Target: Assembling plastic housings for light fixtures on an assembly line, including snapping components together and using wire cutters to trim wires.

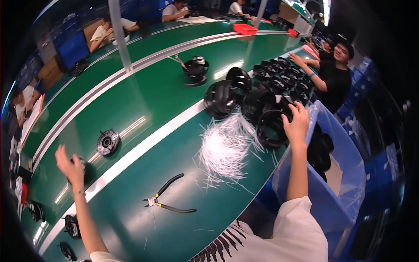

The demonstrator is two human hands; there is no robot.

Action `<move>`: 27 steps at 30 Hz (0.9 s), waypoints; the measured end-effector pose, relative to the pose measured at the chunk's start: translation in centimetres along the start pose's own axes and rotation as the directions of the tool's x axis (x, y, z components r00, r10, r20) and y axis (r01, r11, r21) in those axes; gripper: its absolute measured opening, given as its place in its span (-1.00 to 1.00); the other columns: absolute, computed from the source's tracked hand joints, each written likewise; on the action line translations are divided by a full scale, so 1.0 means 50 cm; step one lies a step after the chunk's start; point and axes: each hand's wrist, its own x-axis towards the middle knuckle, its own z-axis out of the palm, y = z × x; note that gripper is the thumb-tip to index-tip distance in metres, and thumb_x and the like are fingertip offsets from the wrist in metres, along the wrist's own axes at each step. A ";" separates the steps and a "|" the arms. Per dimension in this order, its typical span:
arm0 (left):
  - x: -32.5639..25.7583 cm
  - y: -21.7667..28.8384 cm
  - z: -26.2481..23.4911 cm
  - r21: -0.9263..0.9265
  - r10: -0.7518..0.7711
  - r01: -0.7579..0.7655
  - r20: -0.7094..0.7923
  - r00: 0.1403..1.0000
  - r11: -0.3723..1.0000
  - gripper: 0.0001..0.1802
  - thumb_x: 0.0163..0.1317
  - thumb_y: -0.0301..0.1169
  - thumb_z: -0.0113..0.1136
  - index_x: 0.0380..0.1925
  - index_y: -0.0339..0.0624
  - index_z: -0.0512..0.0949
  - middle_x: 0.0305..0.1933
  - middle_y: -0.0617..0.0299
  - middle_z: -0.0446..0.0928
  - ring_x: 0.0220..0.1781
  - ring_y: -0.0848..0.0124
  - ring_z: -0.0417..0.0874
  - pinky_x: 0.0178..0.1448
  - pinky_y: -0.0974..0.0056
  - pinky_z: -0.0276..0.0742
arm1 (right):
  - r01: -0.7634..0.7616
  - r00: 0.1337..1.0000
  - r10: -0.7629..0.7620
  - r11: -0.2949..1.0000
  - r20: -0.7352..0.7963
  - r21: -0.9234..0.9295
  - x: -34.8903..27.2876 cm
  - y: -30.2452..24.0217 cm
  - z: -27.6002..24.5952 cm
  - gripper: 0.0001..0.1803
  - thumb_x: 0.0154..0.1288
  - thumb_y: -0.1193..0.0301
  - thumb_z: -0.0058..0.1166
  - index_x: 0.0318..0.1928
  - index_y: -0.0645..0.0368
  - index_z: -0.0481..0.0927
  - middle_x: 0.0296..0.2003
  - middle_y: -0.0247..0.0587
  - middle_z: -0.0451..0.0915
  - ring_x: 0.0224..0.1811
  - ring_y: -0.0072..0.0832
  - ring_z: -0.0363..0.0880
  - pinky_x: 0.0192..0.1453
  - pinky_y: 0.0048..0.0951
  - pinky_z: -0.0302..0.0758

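My left hand (71, 169) is over the green conveyor belt at the left, fingers stretched out. Close beside it is a blurred dark round part (84, 169), partly hidden by the hand. My right hand (298, 125) curls its fingers and thumb at the edge of a black ring-shaped housing (271, 127), at the right end of a stack of such housings (219, 97). The exact grip is partly hidden. Left of that hand lies a heap of thin white plastic strips (224, 146). Cutting pliers (168, 198) with black handles lie spread on the green table, between my arms.
A blue lined bin (345, 170) holding black parts stands at the right. Round parts (108, 142) and a stacked assembly (195, 70) sit on the belt. Beyond the housings, many black rings (281, 78) cover the table near a person (334, 72). A red tray (245, 29) lies far back.
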 end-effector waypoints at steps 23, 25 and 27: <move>-0.105 0.148 0.053 -0.666 -0.400 0.716 0.610 0.684 0.210 -0.62 -0.02 -0.67 0.03 -0.11 -0.36 0.38 -0.22 0.18 0.50 -0.14 0.49 0.49 -0.08 0.41 0.40 | 0.107 0.990 -0.042 0.853 -0.135 0.511 0.062 -0.283 0.247 -0.19 0.00 0.16 0.17 0.12 0.48 0.15 0.19 0.37 -0.07 0.26 0.07 -0.05 0.27 -0.20 -0.02; -0.128 0.173 -0.068 -0.522 -0.403 0.850 0.764 0.503 0.072 -0.58 0.03 -0.67 0.02 -0.04 -0.35 0.28 -0.13 0.15 0.43 -0.07 0.45 0.46 0.00 0.38 0.37 | -0.004 0.998 0.034 0.833 -0.044 0.553 0.060 -0.278 0.286 -0.13 0.00 0.12 0.16 0.14 0.49 0.10 0.21 0.36 -0.10 0.30 0.00 -0.11 0.31 -0.30 -0.07; -0.183 0.143 -0.153 -0.522 -0.274 0.850 0.830 0.486 -0.072 -0.60 0.04 -0.68 -0.03 -0.05 -0.36 0.29 -0.08 0.15 0.41 -0.02 0.44 0.41 0.11 0.35 0.31 | -0.150 0.988 0.091 0.780 0.128 0.607 0.058 -0.290 0.313 -0.22 0.00 0.10 0.16 0.08 0.45 0.24 0.11 0.22 0.22 0.21 -0.18 0.18 0.24 -0.37 0.10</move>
